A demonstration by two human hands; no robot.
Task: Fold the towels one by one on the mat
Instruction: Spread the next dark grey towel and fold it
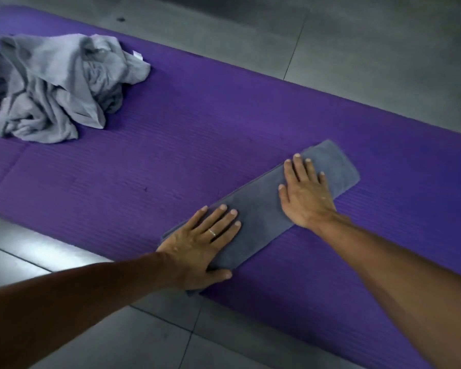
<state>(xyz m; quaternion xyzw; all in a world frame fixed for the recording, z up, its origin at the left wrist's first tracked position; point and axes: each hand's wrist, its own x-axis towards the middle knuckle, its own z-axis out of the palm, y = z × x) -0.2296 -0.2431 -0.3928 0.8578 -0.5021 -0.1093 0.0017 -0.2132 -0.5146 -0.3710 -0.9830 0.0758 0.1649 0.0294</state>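
Head view, looking down at the floor. Nearest: grey floor tiles [155, 339] w/ dark grout lines, and both bare forearms reaching in from the bottom edge.

Left hand [197, 246] lies flat on the near end of a folded dark grey towel [261, 217], palm down, fingers straight and a bit spread, thumb out along the towel's near edge. Not gripping anything, just pressing. A thin ring [212, 232] sits on one finger of that hand.

Right hand [306, 193] is flat too, further along the same towel, towards its far end. Fingers straight, slightly fanned, tips pointing away from the person; nothing held, palm on the cloth.

The towel itself is a long narrow strip, folded lengthwise, lying diagonally from lower left to upper right. Most of it rests on the purple mat [171, 161]; its near corner hangs just over the mat's front edge onto the tiles. Far end shows a rounded fold, edges look neat.

Mat is ribbed, runs across the whole pic at a slant.

Further back, upper left, well apart from the hands: a crumpled heap of light grey towels [59, 86] on the mat, unfolded, w/ a small white tag [138, 55] sticking out on the right side. How many are in the heap, can't tell. Something darker shows at the left edge beside the heap, too cut off to name.

Beyond the mat, more grey tiles, blurred.
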